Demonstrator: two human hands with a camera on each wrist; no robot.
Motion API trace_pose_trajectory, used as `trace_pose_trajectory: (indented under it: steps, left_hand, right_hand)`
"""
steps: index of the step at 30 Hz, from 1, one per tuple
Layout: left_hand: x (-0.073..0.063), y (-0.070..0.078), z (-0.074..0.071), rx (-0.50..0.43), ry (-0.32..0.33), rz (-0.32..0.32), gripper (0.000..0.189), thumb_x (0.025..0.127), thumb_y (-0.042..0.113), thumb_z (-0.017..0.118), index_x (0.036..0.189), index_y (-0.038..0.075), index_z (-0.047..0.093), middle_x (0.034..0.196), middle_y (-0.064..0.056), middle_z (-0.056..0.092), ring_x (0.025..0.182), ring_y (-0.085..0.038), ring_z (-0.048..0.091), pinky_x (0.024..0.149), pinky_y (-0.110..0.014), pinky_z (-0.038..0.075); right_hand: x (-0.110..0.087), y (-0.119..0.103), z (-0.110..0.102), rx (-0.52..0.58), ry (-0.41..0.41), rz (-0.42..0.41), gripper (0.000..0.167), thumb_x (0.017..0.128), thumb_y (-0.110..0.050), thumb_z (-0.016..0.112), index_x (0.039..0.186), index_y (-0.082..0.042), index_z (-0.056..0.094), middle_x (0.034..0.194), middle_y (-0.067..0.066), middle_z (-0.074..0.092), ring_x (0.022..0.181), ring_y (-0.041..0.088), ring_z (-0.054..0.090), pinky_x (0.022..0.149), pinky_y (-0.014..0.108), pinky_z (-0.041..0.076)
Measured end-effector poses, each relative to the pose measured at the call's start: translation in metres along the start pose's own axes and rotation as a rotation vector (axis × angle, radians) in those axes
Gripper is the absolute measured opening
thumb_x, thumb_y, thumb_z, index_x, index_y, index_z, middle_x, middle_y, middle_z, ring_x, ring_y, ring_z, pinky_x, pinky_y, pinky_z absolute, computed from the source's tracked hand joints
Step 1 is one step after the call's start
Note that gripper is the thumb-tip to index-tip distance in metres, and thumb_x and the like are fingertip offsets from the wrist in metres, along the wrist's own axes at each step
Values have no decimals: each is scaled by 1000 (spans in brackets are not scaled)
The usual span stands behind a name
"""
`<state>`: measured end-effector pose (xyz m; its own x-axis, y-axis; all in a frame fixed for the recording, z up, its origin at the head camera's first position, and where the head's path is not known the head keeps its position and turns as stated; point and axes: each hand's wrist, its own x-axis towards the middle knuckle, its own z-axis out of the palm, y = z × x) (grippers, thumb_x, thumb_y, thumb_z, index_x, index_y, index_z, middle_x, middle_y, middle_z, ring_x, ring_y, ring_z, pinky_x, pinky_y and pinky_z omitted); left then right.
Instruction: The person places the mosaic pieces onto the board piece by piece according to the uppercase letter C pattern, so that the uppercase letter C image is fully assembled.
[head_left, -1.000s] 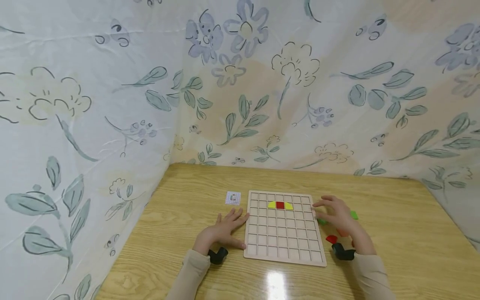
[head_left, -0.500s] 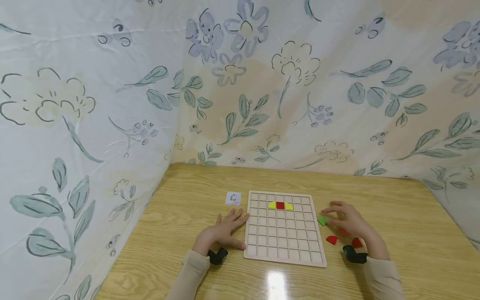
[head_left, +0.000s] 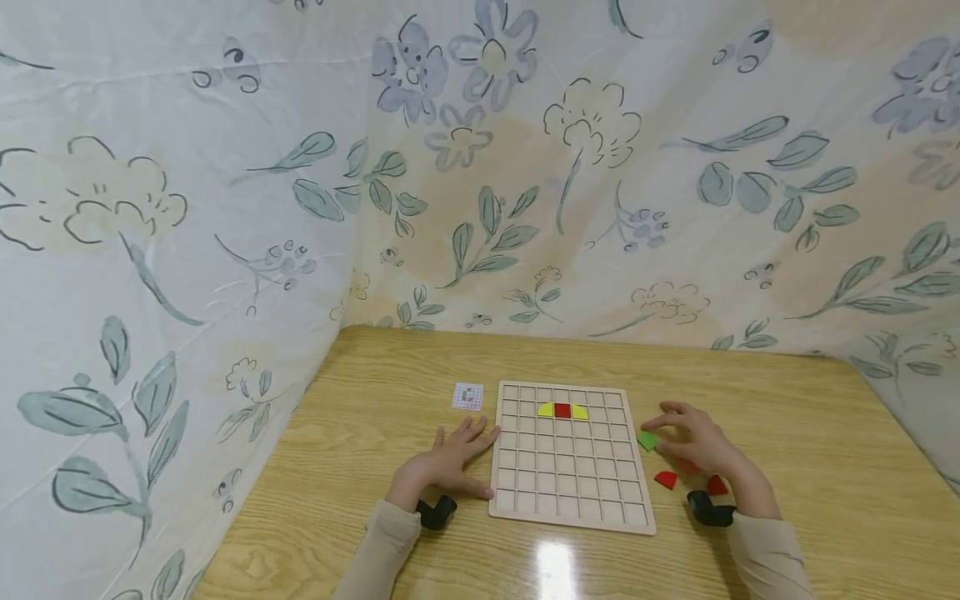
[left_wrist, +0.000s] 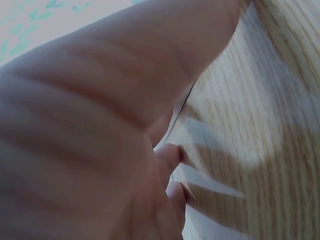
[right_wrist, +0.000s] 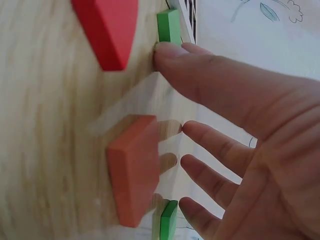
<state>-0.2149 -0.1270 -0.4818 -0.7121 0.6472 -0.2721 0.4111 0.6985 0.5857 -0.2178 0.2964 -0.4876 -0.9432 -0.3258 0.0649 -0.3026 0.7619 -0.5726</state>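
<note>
My left hand [head_left: 446, 462] lies with fingers spread at the left edge of the wooden grid board [head_left: 525, 483]; fingertip and thumb touch its rim. In the left wrist view, the palm [left_wrist: 100, 150] hides most of the board. Right of the board, my right hand [head_left: 693, 437] pinches a small green square block [head_left: 647, 441] between thumb and index finger. The right wrist view shows the thumb against that green block [right_wrist: 169, 26], other fingers loosely extended. On the board, a red square block [head_left: 562, 410] sits between two yellow quarter-round blocks [head_left: 546, 410].
Red quarter-round blocks [head_left: 665, 480] lie near the right hand. An orange-red block [right_wrist: 132, 170] and another green block [right_wrist: 169, 220] lie under the right fingers. A small pattern card [head_left: 468, 396] lies left of the board. Floral cloth [head_left: 525, 167] hangs behind the table.
My right hand has drawn back to the right from the board's edge, uncovering the green block and red quarter-round blocks. The green block looks slightly turned. My left hand stays put.
</note>
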Motion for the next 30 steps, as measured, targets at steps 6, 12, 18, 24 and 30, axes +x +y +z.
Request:
trace_pose_trajectory:
  steps: [6,12,18,24,30]
  left_hand:
    - [3,0,0,6,2,-10,92,80,43,69,150,16,15,156,-13,3,142,-36,-6,105,-65,-8]
    - [4,1,0,9,1,-12,92,80,44,68,150,16,14,156,-13,3,142,-36,-6,105,-66,-8]
    - [6,2,0,11,2,-8,92,81,43,68,150,16,14,156,-13,3,142,-36,-7,105,-66,-8]
    - [6,1,1,16,3,-8,92,80,44,68,150,16,15,156,-14,3,141,-37,-6,104,-66,-7]
    - [7,2,1,15,5,-8,92,80,44,68,150,16,15,156,-14,3,142,-37,-6,104,-66,-7]
  right_hand:
    - [3,4,0,-43,6,-8,23,76,-13,74,99,-14,70,129,34,44,115,58,37,86,72,27]
    - [5,9,-1,-78,17,-16,24,74,-18,76,97,-16,69,128,32,45,113,57,38,82,72,27]
    - [5,11,-3,-77,7,-19,23,74,-23,76,96,-18,69,129,31,45,113,56,38,82,72,27]
    - [4,11,-5,-35,-7,12,23,77,-24,74,98,-17,68,132,31,42,116,57,33,85,71,24]
    - [6,11,-7,4,9,13,22,78,-25,74,97,-17,67,133,31,41,119,55,31,88,71,23]
